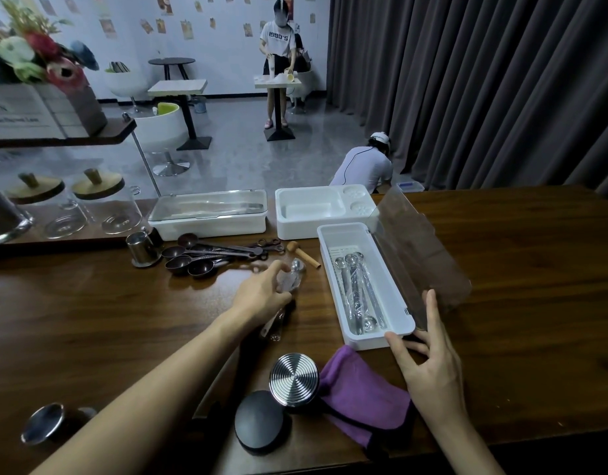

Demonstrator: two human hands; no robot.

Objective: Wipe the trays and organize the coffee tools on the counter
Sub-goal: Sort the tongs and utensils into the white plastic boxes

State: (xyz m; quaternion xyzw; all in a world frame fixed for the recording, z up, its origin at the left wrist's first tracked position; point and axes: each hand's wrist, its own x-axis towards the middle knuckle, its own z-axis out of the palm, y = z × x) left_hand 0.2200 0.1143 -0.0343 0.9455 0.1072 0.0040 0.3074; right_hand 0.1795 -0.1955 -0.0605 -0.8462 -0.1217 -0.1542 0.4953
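A long white tray (336,269) lies open on the wooden counter with wrapped steel spoons (355,289) inside. Its clear lid (419,248) stands up at the right. My right hand (429,358) touches the tray's near right corner and the lid's edge with spread fingers. My left hand (263,293) rests on a plastic-wrapped steel spoon (294,274) left of the tray, fingers curled around it. A purple cloth (360,392) lies at the front. Dark measuring spoons (206,257) are piled behind my left hand.
A closed white tray (210,214) and an open compartment tray (316,207) stand at the back. A steel tamper (294,378), a black disc (259,419), a steel cup (141,248), a wooden-handled tool (302,253) and glass jars (100,207) share the counter.
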